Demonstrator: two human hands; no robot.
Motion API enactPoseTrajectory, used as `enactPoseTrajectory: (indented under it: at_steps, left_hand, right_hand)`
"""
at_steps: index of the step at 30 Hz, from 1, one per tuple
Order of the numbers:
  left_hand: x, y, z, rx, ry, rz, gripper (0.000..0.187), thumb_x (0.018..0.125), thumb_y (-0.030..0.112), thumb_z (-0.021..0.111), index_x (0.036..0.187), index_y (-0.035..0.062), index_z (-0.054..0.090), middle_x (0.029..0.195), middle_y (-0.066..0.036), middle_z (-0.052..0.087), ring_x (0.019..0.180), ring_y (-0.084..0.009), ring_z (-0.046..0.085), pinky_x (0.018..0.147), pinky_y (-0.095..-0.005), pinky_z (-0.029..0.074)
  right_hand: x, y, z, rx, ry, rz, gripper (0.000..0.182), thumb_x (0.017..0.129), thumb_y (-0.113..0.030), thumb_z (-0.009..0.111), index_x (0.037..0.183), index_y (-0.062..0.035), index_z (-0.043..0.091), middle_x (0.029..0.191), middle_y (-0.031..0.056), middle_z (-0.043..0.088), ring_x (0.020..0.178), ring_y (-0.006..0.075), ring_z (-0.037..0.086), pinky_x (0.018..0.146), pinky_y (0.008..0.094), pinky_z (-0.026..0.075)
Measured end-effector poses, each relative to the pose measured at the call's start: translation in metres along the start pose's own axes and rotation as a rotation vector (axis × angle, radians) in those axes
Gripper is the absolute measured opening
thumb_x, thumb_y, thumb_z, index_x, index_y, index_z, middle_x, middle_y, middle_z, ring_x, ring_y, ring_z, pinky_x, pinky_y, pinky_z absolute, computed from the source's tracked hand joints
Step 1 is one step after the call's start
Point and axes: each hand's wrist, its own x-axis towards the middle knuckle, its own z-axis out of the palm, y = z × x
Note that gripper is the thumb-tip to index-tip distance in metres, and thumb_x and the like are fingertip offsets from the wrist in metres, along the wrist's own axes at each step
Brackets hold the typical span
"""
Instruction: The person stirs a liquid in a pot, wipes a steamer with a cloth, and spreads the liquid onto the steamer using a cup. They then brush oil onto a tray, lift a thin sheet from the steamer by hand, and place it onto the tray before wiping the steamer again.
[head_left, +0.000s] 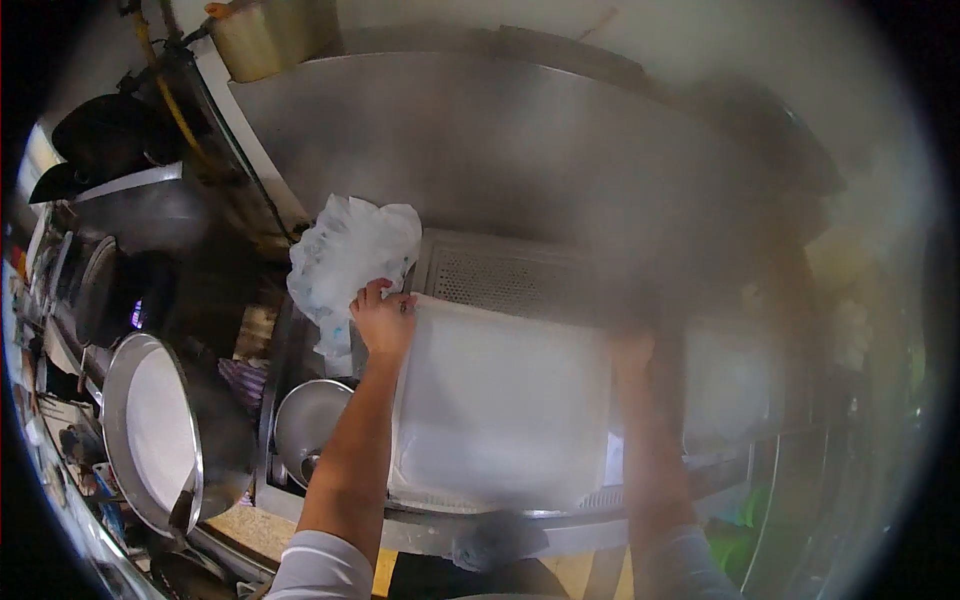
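Observation:
A white rectangular sheet (505, 400), cloth-like with a raised pale border, lies before me over the metal counter. My left hand (383, 318) is closed at its far left corner, fingers curled over the edge. At the far right corner my right hand (632, 350) is closed too, though steam veils its fingers. Just beyond the sheet is a perforated metal tray (510, 278). A crumpled white plastic bag (352, 255) sits right behind my left hand. Below my left forearm, a round metal bowl (310, 420) is partly covered.
On the left stands a large metal pot (150, 430) with white contents and a handle leaning at its rim. A yellowish pot (270, 38) is up at the back left. Steam blurs the right side, where another pale tray (730, 385) shows faintly.

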Motion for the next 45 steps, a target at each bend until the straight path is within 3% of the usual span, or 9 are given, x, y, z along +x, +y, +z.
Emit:
enactPoseTrajectory:
  at_steps: [5, 15, 20, 22, 24, 27, 33, 40, 45]
  left_hand:
    - [0.027, -0.002, 0.022, 0.005, 0.024, 0.019, 0.006, 0.072, 0.018, 0.081, 0.077, 0.0142, 0.08, 0.113, -0.003, 0.065, 0.109, -0.028, 0.058, 0.096, -0.047, 0.041]
    - [0.052, -0.004, 0.037, 0.006, -0.061, -0.046, 0.01, 0.074, 0.02, 0.081, 0.082, 0.0138, 0.08, 0.115, -0.004, 0.066, 0.111, -0.0281, 0.058, 0.097, -0.0471, 0.041]
    - [0.057, 0.001, 0.032, -0.066, -0.081, -0.122, 0.024, 0.078, 0.02, 0.08, 0.099, 0.0097, 0.079, 0.12, -0.008, 0.067, 0.116, -0.0299, 0.059, 0.1, -0.0483, 0.042]
    - [0.059, -0.002, 0.03, -0.146, -0.059, -0.13, 0.028, 0.079, 0.02, 0.079, 0.104, 0.0084, 0.077, 0.12, -0.009, 0.067, 0.117, -0.0311, 0.059, 0.101, -0.0485, 0.042]
    - [0.062, -0.004, 0.027, -0.203, -0.055, -0.148, 0.03, 0.079, 0.02, 0.078, 0.106, 0.0076, 0.076, 0.121, -0.011, 0.067, 0.117, -0.0319, 0.059, 0.101, -0.0483, 0.043]
    - [0.063, -0.004, 0.019, -0.25, -0.078, -0.169, 0.028, 0.079, 0.018, 0.076, 0.105, 0.0072, 0.076, 0.121, -0.012, 0.067, 0.117, -0.0325, 0.059, 0.101, -0.0478, 0.043]
    - [0.057, -0.017, 0.008, -0.16, -0.214, -0.043, 0.034, 0.081, 0.012, 0.07, 0.114, 0.0096, 0.074, 0.125, -0.01, 0.064, 0.121, -0.0331, 0.056, 0.103, -0.0491, 0.042]
    - [0.044, -0.008, 0.003, 0.058, -0.405, 0.176, 0.045, 0.085, 0.013, 0.063, 0.13, 0.0179, 0.07, 0.144, -0.017, 0.05, 0.134, -0.0372, 0.046, 0.11, -0.0541, 0.037]
    - [0.044, -0.011, -0.001, 0.135, -0.482, 0.17, 0.044, 0.09, 0.018, 0.061, 0.133, 0.0244, 0.068, 0.151, -0.019, 0.045, 0.14, -0.0388, 0.041, 0.113, -0.0565, 0.034]
  right_hand:
    - [0.038, 0.008, 0.03, -0.171, 0.012, -0.185, 0.025, 0.083, -0.029, 0.074, 0.091, -0.0056, 0.078, 0.089, 0.0141, 0.076, 0.083, 0.034, 0.075, 0.075, 0.0469, 0.059]
    - [0.082, -0.016, 0.036, -0.042, -0.238, 0.279, 0.03, 0.08, -0.031, 0.074, 0.101, -0.0096, 0.08, 0.105, 0.0175, 0.076, 0.101, 0.0395, 0.073, 0.088, 0.0484, 0.058]
    - [0.06, -0.044, 0.011, 0.081, 0.001, 0.063, 0.031, 0.086, -0.016, 0.065, 0.111, -0.0006, 0.075, 0.087, 0.0173, 0.075, 0.079, 0.0353, 0.074, 0.071, 0.0447, 0.059]
    - [0.05, -0.063, 0.001, 0.31, -0.118, 0.133, 0.04, 0.086, -0.011, 0.064, 0.124, 0.0023, 0.069, 0.079, 0.0167, 0.073, 0.067, 0.0302, 0.071, 0.06, 0.0417, 0.057]
    - [0.04, -0.106, -0.035, 0.703, -0.506, 0.422, 0.052, 0.087, -0.008, 0.062, 0.138, 0.0048, 0.06, 0.072, 0.0153, 0.069, 0.055, 0.0237, 0.066, 0.049, 0.038, 0.053]
    - [0.035, -0.113, -0.038, 0.658, -0.703, 0.402, 0.047, 0.089, -0.008, 0.062, 0.132, 0.0096, 0.06, 0.069, 0.0134, 0.065, 0.047, 0.0172, 0.056, 0.036, 0.0332, 0.04]
    - [0.008, -0.173, -0.028, 0.875, -0.689, 0.42, 0.073, 0.094, -0.009, 0.061, 0.157, 0.0058, 0.028, 0.073, 0.0141, 0.065, 0.047, 0.0166, 0.053, 0.04, 0.0325, 0.042]
    - [-0.019, -0.303, 0.013, 1.652, -1.123, 0.521, 0.074, 0.096, -0.009, 0.061, 0.16, -0.0003, 0.025, 0.076, 0.0114, 0.067, 0.054, 0.0176, 0.059, 0.047, 0.034, 0.047]
    - [-0.013, -0.337, 0.048, 1.608, -1.246, 0.558, 0.051, 0.098, -0.011, 0.06, 0.145, -0.0053, 0.043, 0.073, 0.0075, 0.065, 0.052, 0.0163, 0.058, 0.045, 0.0329, 0.047]
